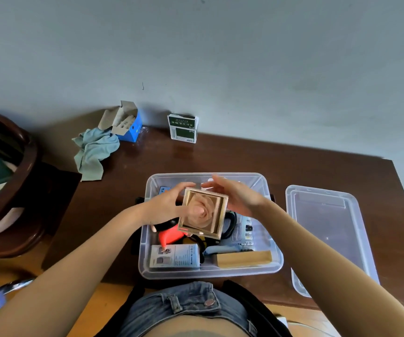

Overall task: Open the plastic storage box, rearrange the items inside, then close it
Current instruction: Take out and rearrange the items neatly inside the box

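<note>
Box (210,269) open on the tabletop (293,161), lid (327,229) lying just to its right; both hands are up over the middle of it; the left hand (164,205) has its grip curled round the left edge of a gold-framed rose case (204,215), thumb along the far side; the right hand (236,197) has straight fingers, palm facing the case's right side, whether touching I cannot tell; the case hangs tilted above the red tool (170,235) and black cable (230,224); free floor shows at the box's far end, beyond the hands; that's where I'd guess it goes; left hand is carrying.
</note>
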{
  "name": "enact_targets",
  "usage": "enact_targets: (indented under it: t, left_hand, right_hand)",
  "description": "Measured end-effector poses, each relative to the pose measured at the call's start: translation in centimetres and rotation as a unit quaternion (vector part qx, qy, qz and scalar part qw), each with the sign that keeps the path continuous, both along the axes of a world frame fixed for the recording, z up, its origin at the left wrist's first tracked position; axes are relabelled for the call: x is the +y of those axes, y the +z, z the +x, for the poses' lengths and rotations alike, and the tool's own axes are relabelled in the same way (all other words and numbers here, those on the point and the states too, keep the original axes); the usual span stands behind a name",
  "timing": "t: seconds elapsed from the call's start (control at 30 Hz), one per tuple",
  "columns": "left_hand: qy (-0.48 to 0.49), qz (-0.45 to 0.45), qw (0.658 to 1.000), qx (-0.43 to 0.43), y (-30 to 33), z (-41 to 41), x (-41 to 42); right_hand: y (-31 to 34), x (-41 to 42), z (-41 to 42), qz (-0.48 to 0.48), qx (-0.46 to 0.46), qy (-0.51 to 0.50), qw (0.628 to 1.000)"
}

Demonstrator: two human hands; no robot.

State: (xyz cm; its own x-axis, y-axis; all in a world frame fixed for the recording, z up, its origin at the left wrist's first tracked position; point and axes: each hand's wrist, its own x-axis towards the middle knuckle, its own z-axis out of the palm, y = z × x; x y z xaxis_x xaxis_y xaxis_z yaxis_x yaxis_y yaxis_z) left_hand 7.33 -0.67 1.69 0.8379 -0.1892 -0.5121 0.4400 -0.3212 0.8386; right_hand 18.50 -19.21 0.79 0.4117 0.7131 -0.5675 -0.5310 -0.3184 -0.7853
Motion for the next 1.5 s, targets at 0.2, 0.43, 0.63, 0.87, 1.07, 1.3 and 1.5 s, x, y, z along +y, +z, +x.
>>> enact_targets:
  t: [0.2, 0.43, 0.63, 0.87, 1.07, 1.3, 1.5]
  left_hand:
    - [0.198, -0.093, 0.971, -0.095, 0.3, -1.7, 0.3]
    - [0.337, -0.068, 0.932, -0.118, -0.4, -1.7, 0.0]
    - [0.369, -0.053, 0.921, -0.112, -0.3, -1.5, -0.6]
    - [0.37, -0.066, 0.92, -0.114, -0.4, -1.6, -0.4]
    - [0.369, -0.062, 0.919, -0.123, -1.1, -1.5, -0.3]
    - [0.364, -0.064, 0.92, -0.13, -1.3, -1.7, -0.2]
    - [0.369, -0.051, 0.919, -0.131, -1.8, -1.8, -0.4]
  right_hand:
    - [-3.7, 0.5, -1.4, -0.196, -0.147, 0.077, 0.966]
    - [-6.0, 2.8, -3.5, -0.218, -0.506, 0.353, 0.756]
    - [-7.1, 5.4, -3.9, -0.197, -0.601, 0.45, 0.631]
    - [-6.6, 7.7, -3.6, -0.296, -0.571, 0.487, 0.591]
    - [-6.6, 8.5, -4.1, -0.288, -0.554, 0.471, 0.623]
    - [-6.8, 8.8, -4.6, -0.32, -0.516, 0.45, 0.655]
    - [-7.4, 9.1, -5.0, -0.322, -0.464, 0.411, 0.715]
